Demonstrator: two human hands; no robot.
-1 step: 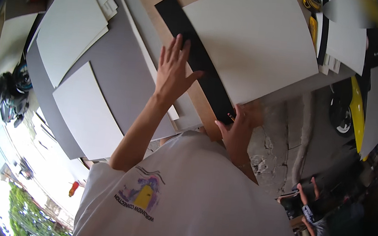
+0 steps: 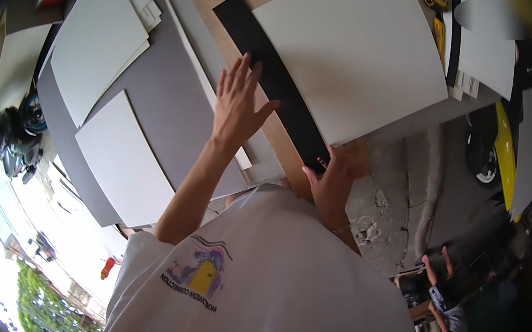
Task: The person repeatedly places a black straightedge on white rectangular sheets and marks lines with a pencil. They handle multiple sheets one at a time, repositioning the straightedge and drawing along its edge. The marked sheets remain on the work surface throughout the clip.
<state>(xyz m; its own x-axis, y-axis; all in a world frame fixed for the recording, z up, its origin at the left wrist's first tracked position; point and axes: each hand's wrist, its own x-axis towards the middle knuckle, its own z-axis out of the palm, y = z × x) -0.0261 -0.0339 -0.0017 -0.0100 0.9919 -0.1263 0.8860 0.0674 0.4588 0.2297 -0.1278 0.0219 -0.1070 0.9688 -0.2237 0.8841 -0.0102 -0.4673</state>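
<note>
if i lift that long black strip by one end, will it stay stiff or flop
Probably fairly stiff: the black strip lies flat with crisp edges. It looks thin and narrow, so likely light for its length. Its smooth-looking face might slip under a light grip.

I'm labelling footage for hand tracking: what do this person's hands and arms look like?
The left hand and right hand are ungloved, the forearms bare. A thin band seems to circle the right wrist, indistinctly. The shirt is pale, short-sleeved, with a purple-and-yellow print.
</note>
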